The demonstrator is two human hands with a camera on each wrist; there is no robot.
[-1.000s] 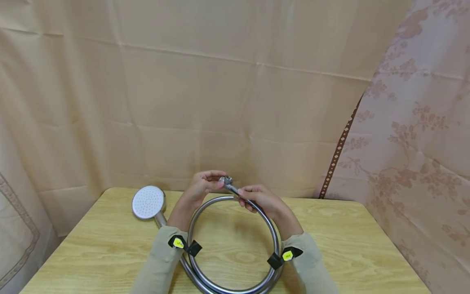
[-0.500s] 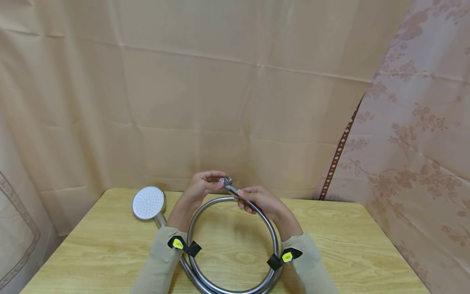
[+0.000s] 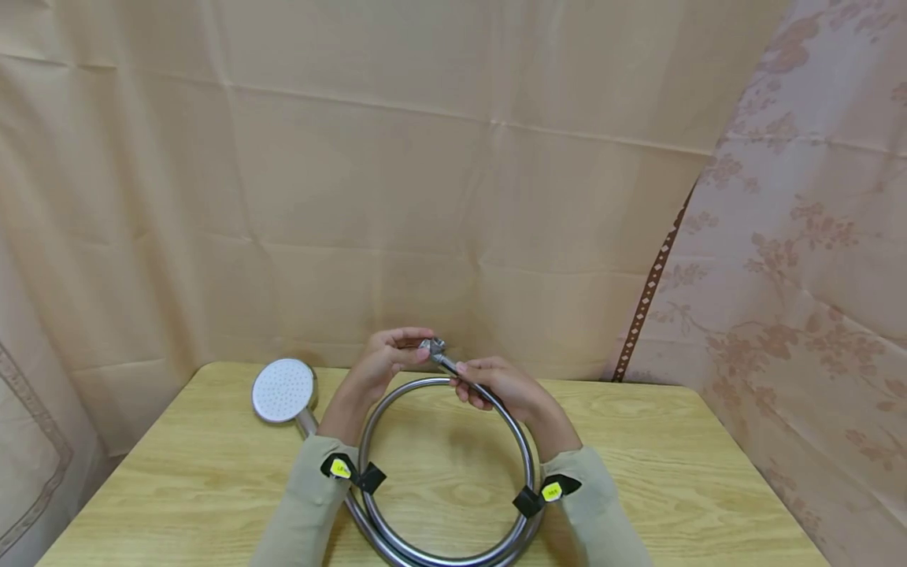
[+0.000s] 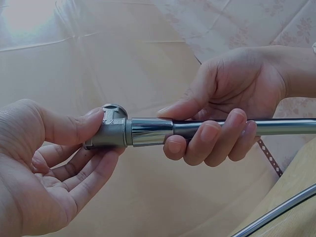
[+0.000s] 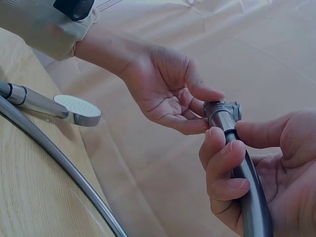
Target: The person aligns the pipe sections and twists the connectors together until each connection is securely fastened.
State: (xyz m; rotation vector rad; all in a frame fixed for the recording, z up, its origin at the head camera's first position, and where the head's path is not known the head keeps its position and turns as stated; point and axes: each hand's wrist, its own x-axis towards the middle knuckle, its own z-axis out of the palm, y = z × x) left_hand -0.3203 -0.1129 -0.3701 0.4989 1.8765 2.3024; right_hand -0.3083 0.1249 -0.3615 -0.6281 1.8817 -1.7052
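Note:
My left hand pinches a grey metal fitting with a short side outlet between thumb and fingertips. Fingers and thumb of my right hand curl round the end of a silvery shower hose. A shiny collar at the hose's end meets the fitting in a straight line. Both hands are raised above the far part of the table. Left of my left arm lies a shower head, its white spray face up, joined by its handle to the hose in the right wrist view.
The hose forms a large round coil between my forearms on the wooden table. Black straps with dark square tabs sit on both sleeves, overlapping the coil in the head view. A beige curtain hangs behind the table, with a floral one at right.

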